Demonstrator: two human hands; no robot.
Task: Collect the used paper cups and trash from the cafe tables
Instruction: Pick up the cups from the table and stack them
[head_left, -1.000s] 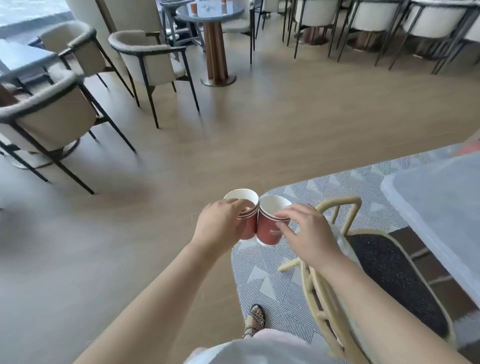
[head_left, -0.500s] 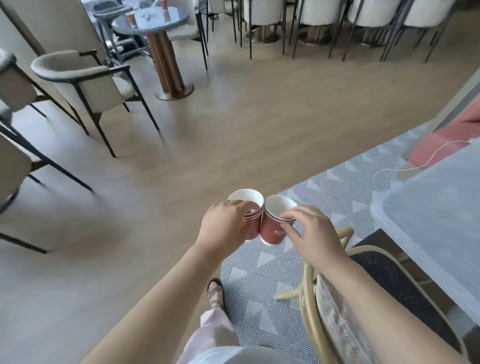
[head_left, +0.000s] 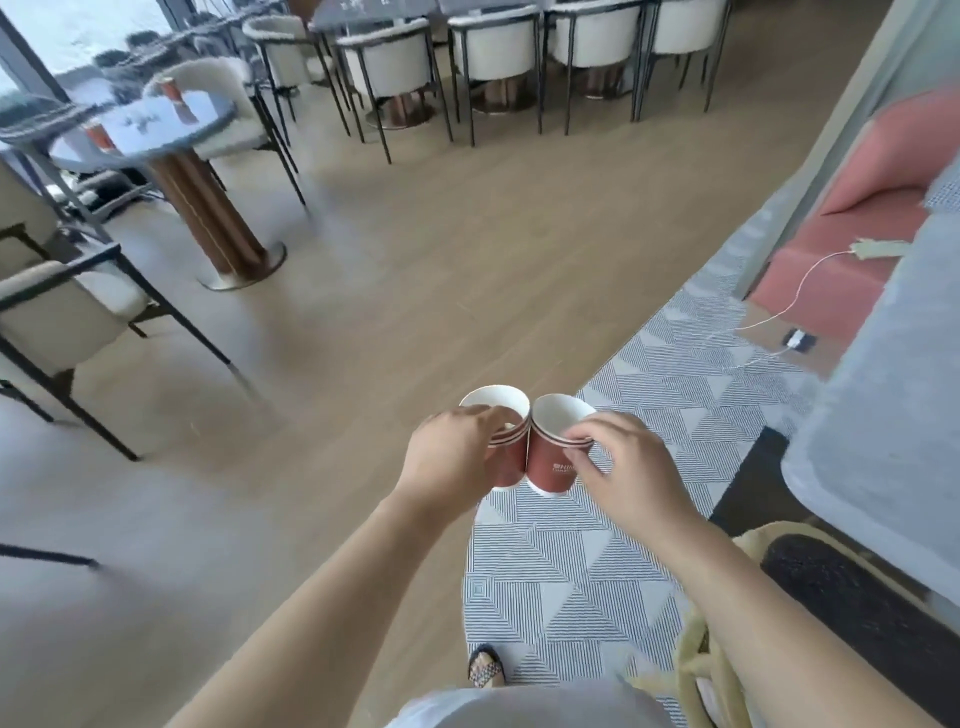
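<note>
**Two Red Paper Cups Held Side by Side Over Café Floor**

A sandalled foot (head_left: 485, 667) stands at the edge of a grey patterned rug (head_left: 561, 571), with a pale wicker chair (head_left: 696, 670) just beside the person's right arm. Both bare forearms reach forward and converge at mid-frame. The left hand (head_left: 457, 457) curls round the left cup (head_left: 511, 470) from the side, its fingers hooked over the rim. The right hand (head_left: 628, 467) comes from above and pinches the rim of the right cup (head_left: 548, 467) with bent fingertips. The two red paper cups, white inside, touch along their sides and are held upright in the air above the border of rug and wooden floor (head_left: 415, 260). What they contain cannot be made out.

To the right, a grey tabletop (head_left: 883, 415) runs along the frame, and a white cable (head_left: 795, 291) trails past a pink sofa (head_left: 857, 218). Farther off at left, a round table (head_left: 150, 124) on a brown pedestal carries more red cups (head_left: 171, 88), with pale upholstered chairs around it. A row of white chairs (head_left: 493, 47) lines the far side of the room.
</note>
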